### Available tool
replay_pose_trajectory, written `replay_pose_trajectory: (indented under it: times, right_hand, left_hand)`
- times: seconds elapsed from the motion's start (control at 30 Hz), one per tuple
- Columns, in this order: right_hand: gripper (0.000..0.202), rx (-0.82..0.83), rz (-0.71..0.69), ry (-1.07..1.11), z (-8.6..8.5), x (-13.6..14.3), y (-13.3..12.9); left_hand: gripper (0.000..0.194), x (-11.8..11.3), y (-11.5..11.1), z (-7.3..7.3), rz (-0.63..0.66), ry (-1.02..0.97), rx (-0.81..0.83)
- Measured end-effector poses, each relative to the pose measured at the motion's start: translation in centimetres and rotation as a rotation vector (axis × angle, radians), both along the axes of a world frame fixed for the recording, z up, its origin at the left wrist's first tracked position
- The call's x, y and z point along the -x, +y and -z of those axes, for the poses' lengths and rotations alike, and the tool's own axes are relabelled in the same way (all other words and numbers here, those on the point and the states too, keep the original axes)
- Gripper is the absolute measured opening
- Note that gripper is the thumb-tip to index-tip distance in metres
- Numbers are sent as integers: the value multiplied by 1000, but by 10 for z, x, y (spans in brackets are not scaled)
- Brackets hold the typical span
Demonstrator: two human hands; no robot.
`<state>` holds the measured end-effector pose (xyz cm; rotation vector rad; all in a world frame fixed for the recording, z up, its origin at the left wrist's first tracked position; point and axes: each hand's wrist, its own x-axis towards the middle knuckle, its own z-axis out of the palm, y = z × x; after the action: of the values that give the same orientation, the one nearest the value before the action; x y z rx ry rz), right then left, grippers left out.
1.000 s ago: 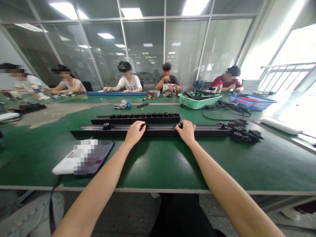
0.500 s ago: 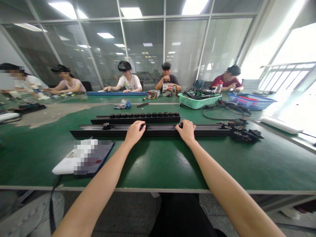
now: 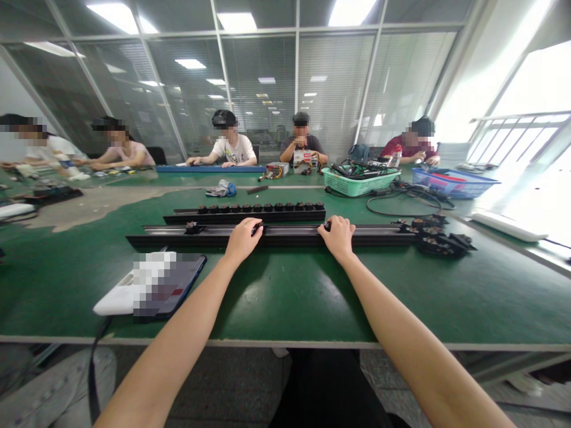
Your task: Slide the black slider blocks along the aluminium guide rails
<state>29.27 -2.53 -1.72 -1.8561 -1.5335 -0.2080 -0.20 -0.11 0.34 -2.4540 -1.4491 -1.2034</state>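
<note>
Two black rails [image 3: 289,240] lie parallel across the centre of the frame on a green table [image 3: 285,315]. Far rail [image 3: 245,219]: a close row of dark fittings [image 3: 257,208], apparently complete. Near rail [image 3: 209,241]: sparsely occupied, a lone fitting [image 3: 191,227] at centre left, so filling seems only partly done. Left hand [image 3: 244,236], at centre, and right hand [image 3: 338,235], right of centre: fingers narrowed, each around a small part [image 3: 257,227], mostly hidden. Clustered loose fittings [image 3: 441,241], at the right, appear unplaced.

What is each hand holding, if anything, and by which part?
The left hand pinches a small black block, the right hand another small black block, both at the near long black rail; where each grip falls is largely hidden.
</note>
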Motion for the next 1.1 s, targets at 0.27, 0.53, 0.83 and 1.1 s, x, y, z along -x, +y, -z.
replay_pose_trajectory:
  times: [0.27, 0.53, 0.83, 1.1]
  right_hand:
    - [24, 54, 27, -2, -4, 0, -3]
    - [31, 139, 97, -40, -13, 3, -12]
    - [39, 180, 137, -26, -13, 1, -10]
    - [37, 184, 129, -19, -13, 1, -9]
  left_hand:
    - [29, 1, 2, 1, 3, 0, -3]
    - [29, 0, 1, 1, 3, 4, -6]
    - [29, 0, 1, 0, 5, 6, -7]
    - [28, 0, 3, 2, 10, -1, -18]
